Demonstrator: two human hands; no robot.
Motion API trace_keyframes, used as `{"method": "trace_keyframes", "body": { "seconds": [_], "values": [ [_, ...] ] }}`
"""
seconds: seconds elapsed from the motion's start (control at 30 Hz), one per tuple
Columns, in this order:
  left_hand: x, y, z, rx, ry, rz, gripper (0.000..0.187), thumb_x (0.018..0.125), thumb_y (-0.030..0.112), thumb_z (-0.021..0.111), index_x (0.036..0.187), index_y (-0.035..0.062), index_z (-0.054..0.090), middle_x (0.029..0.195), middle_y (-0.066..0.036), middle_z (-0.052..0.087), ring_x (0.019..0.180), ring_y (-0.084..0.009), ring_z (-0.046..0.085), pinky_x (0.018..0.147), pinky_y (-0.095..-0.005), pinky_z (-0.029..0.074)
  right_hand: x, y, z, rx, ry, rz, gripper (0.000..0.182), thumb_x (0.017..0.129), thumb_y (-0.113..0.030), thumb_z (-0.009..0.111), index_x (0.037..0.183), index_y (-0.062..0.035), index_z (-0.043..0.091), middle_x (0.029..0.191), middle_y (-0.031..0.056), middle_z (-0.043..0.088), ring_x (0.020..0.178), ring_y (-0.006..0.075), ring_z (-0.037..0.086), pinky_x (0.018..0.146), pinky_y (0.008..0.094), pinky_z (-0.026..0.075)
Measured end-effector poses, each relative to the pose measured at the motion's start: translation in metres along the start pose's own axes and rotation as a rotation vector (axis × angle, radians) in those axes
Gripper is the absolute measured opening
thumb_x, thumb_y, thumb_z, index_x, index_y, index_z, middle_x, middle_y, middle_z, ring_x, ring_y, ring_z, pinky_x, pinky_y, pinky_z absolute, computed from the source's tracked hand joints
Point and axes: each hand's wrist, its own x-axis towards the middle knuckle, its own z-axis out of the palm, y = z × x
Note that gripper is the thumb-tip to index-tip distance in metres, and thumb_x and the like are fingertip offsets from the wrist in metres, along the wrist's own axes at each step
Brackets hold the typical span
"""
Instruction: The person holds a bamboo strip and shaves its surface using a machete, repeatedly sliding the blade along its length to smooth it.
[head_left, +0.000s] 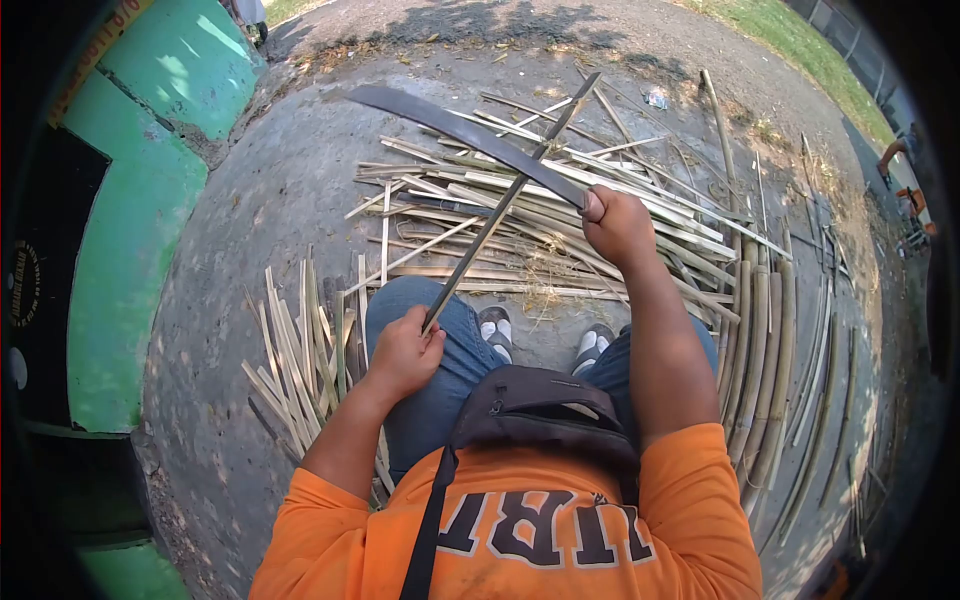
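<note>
My right hand [618, 226] is closed round the handle of a machete [440, 118], whose long, dark, curved blade points up and to the left. In my left hand [408, 352], above the left knee, is the lower end of a bamboo strip [478, 246] that slants up and to the right. Blade and strip cross in this view near the strip's upper half. Light shavings [549, 150] show at that crossing. Behind them lies a pile of split bamboo strips [590, 232] on the concrete, just beyond my feet.
More split strips [290, 345] lie at my left side. Round bamboo poles [765, 350] lie to the right. A black bag [545, 415] rests on my lap. A green wall [135, 220] stands at the left. Another person [895, 150] is at the far right.
</note>
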Motion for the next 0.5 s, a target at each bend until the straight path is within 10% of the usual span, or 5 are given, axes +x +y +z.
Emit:
{"method": "trace_keyframes", "body": {
  "seconds": [0.17,0.5],
  "values": [
    [0.002,0.001,0.003,-0.006,0.009,0.016,0.016,0.091,0.012,0.067,0.099,-0.0003,0.062,0.084,-0.021,0.071,0.079,-0.0436,0.070,0.071,-0.0486,0.055,-0.001,0.009,-0.004,-0.009,0.076,0.133,0.017,0.090,-0.028,0.068,0.099,-0.0147,0.074,0.085,0.0188,0.072,0.081,0.0414,0.069,0.073,0.0507,0.055],
    [0.002,0.006,-0.003,-0.007,-0.030,-0.035,0.017,0.092,0.014,0.067,0.100,-0.0006,0.062,0.081,-0.021,0.070,0.077,-0.0412,0.071,0.071,-0.0467,0.055,-0.011,-0.035,0.006,-0.062,-0.137,-0.445,0.015,0.070,-0.017,0.073,0.080,-0.0145,0.063,0.074,0.0084,0.068,0.072,0.0347,0.068,0.070,0.0465,0.051]
  ]
}}
